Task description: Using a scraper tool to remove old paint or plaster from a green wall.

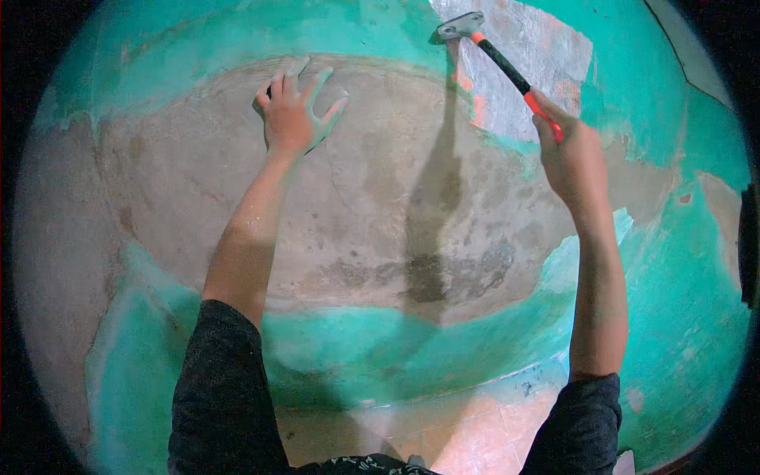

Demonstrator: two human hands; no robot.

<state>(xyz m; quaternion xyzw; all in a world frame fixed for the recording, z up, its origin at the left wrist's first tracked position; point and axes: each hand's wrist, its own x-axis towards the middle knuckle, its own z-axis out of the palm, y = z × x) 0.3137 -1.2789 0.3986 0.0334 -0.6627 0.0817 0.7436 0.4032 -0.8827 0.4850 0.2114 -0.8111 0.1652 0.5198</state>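
Note:
My right hand (574, 150) is closed around the orange-and-black handle of a long-handled scraper (507, 65). Its wide grey metal head lies at the upper wall, where green paint meets a pale whitish-grey patch (530, 55); whether the blade touches the wall is hard to tell. Farther left, my left hand (294, 115) rests on the bare grey-brown part of the wall (356, 182), fingers spread and holding nothing. That bare part lies just under the upper band of green paint (317, 32).
More green paint (412, 340) runs along the wall's lower part and down the right side. Tiled floor (467, 431) shows at the bottom. A dark upright object (747, 245) stands at the far right edge. The scraper and arm cast a long shadow on the wall.

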